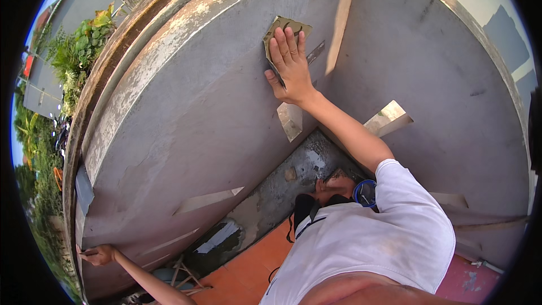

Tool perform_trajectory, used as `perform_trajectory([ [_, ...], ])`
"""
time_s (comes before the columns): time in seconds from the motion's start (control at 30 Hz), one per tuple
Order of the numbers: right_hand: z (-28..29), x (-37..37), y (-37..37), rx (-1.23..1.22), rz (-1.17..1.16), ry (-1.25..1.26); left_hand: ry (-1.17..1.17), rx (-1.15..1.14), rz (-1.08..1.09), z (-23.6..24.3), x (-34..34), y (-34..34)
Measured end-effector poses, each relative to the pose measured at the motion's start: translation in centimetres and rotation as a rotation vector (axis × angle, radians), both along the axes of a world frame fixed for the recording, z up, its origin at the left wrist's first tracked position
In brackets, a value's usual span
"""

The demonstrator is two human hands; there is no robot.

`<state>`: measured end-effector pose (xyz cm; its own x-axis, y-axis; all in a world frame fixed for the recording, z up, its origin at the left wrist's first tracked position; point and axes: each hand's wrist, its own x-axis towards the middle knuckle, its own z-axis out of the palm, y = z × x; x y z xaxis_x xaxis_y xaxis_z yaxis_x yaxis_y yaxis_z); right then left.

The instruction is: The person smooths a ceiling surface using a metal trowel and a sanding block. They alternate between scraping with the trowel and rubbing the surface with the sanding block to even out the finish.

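Observation:
My right hand (289, 62) lies with outstretched fingers on an angular, greenish-grey flat sheet (302, 27), pressing it against the upper part of a grey plastered wall (175, 107); I cannot tell its material. At the lower left, my left hand (100, 255) has bent fingers at the wall's outer edge (84, 214) and appears to grip it. Slot-like openings (387, 117) pierce both this wall and the adjoining wall (440, 68) to the right, several of them in all.
Below are a wet dark ledge (254, 203), orange floor tiles (226, 277), my feet and a blue bucket (364, 194). Wooden sticks (186, 277) lie at the lower left, a pipe (486, 266) at the lower right. Plants (84, 45) grow beyond the wall.

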<state>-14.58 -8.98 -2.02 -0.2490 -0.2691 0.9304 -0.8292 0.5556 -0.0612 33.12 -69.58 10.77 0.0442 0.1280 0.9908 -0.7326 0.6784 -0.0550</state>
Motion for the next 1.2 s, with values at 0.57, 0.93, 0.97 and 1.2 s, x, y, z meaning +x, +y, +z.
perform_trajectory([
  [0.57, 8.7, -1.1, -1.7, -0.514, 0.099, -0.147, -0.046, -0.155, 0.044, 0.5, -0.9, 1.1],
  [0.93, 6.3, 2.3, -3.2, -0.197, 0.063, -0.084, -0.014, -0.089, -0.026, 0.1, 0.3, -1.3],
  [0.97, 8.3, 1.2, -2.2, -0.364, 0.053, -0.163, -0.015, -0.082, -0.060, 0.1, 0.0, -0.9],
  [1.2, 6.8, 7.6, -11.5, -0.322, 0.174, -0.038, -0.052, -0.084, -0.068, 0.4, 0.0, 0.5],
])
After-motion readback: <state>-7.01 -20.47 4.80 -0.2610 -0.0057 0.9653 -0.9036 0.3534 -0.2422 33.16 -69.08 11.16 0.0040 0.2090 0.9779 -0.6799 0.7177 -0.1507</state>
